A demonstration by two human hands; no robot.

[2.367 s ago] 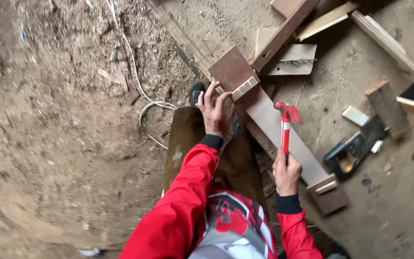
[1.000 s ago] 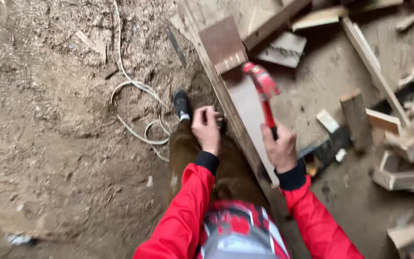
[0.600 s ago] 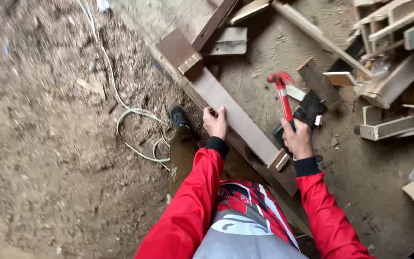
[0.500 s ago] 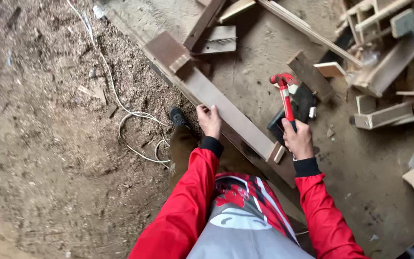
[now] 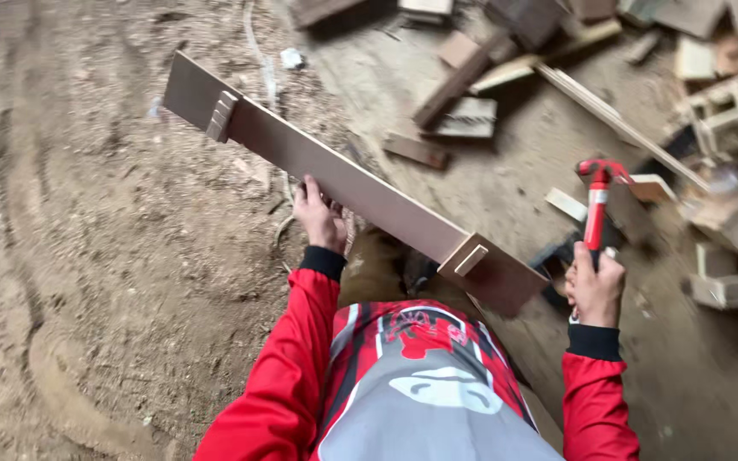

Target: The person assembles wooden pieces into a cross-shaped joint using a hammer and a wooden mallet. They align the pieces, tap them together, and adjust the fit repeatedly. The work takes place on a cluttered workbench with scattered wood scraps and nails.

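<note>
My left hand (image 5: 319, 215) grips the near edge of a long brown board (image 5: 360, 188) and holds it lifted off the ground, slanting from upper left to lower right. Two small wooden cleats are fixed across the board, one near each end. My right hand (image 5: 594, 285) is closed around the handle of a red hammer (image 5: 596, 205), held upright to the right of the board with its head at the top. Both sleeves are red with black cuffs.
Scrap wood pieces and planks (image 5: 463, 85) lie scattered at the upper right on a dusty floor. A small wooden frame (image 5: 732, 102) stands at the far right. Bare sawdust-covered ground (image 5: 87, 256) fills the left side.
The board was lying on the ground under my left hand; now that hand has lifted it up. The hammer stays upright in my right hand. The view has swung.
</note>
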